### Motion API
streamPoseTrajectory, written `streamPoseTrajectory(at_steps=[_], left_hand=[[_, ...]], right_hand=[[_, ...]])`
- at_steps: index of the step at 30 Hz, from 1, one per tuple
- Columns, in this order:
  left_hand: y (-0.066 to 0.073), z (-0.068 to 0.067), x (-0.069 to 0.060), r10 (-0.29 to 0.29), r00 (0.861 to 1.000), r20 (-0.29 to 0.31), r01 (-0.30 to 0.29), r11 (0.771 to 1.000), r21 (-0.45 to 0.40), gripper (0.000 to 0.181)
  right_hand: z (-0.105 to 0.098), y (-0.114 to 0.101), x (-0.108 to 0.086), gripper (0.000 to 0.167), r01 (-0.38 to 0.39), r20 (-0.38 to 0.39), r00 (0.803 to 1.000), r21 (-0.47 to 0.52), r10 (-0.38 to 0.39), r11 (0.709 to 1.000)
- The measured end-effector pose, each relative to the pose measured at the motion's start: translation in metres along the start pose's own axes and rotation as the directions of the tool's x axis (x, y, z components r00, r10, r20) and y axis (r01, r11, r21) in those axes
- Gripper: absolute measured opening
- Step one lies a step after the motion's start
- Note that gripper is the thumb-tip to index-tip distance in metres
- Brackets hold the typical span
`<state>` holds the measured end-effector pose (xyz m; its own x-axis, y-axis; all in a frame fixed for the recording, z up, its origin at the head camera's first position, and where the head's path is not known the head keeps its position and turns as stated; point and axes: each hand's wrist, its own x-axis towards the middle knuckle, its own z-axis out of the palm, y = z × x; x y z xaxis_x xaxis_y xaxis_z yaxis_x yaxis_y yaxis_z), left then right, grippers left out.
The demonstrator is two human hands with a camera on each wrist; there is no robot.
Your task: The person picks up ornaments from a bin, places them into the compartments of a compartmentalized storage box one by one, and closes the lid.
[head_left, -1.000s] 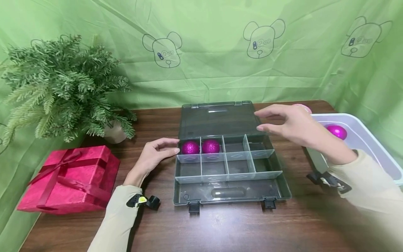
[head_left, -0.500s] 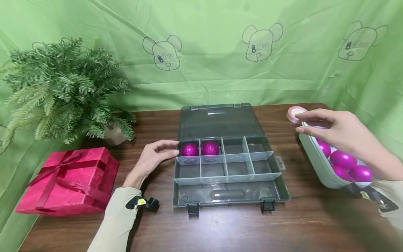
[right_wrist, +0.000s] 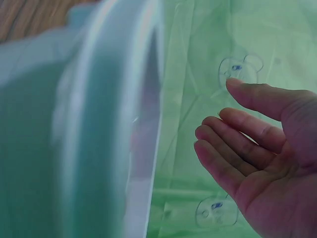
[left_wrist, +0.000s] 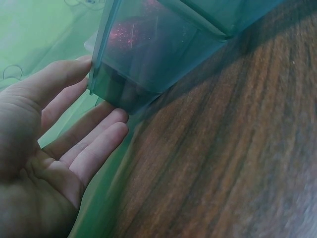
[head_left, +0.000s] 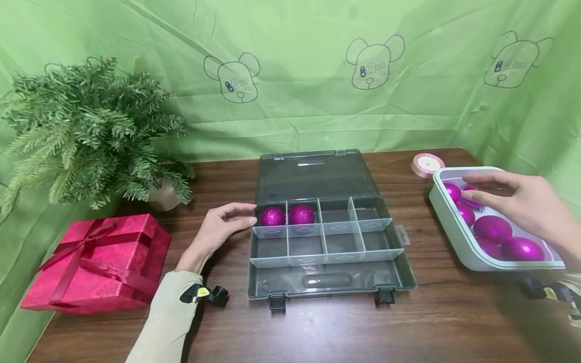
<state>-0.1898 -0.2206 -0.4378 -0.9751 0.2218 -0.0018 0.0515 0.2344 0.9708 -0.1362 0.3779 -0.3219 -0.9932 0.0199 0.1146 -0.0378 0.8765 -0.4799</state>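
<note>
A grey translucent divider box [head_left: 331,277] lies on the table with its lid [head_left: 317,176] laid back. Two glittery magenta balls [head_left: 272,217] sit in the two leftmost compartments of its back row. My left hand [head_left: 220,229] touches the box's left side near the back corner, fingers fairly straight; in the left wrist view the thumb meets the box edge. Over a pale tub [head_left: 454,242] at the right hovers my right hand [head_left: 522,199], thumb and fingers apart. Several magenta balls [head_left: 492,229] lie in the tub. The right wrist view shows nothing in that hand.
A pink ribbon roll [head_left: 427,165] lies behind the tub's left corner. At the left stand a red gift box [head_left: 100,262] with a bow and an artificial fir plant [head_left: 100,131] in a pot. A green curtain [head_left: 299,116] hangs behind the table.
My right hand has moved right, from beside the box's lid to above the tub. The left hand has stayed at the box's left side.
</note>
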Motion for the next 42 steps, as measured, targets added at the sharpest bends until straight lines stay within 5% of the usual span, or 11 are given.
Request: streamPoseTrajectory(at_steps=[17,28,34,42], left_hand=[[0.000,0.000,-0.001,0.018,1.000,0.005,-0.018,0.999,-0.034,0.040],[0.000,-0.002,-0.002,0.007,1.000,-0.007,-0.006,1.000,0.014,0.040],[0.000,-0.001,-0.002,0.010,1.000,-0.007,-0.010,1.000,0.020,0.040],[0.001,0.000,-0.001,0.013,1.000,0.003,-0.013,1.000,0.009,0.040]], right_hand=[[0.000,0.043,0.005,0.061,-0.065,0.114,0.991,-0.020,0.067,0.998],[-0.009,0.063,-0.005,0.057,0.006,0.277,0.960,-0.127,0.029,0.992],[-0.007,0.070,-0.006,0.052,0.115,0.287,0.956,-0.180,-0.060,0.977],[-0.008,0.074,-0.007,0.051,0.086,0.282,0.959,-0.154,-0.040,0.984]])
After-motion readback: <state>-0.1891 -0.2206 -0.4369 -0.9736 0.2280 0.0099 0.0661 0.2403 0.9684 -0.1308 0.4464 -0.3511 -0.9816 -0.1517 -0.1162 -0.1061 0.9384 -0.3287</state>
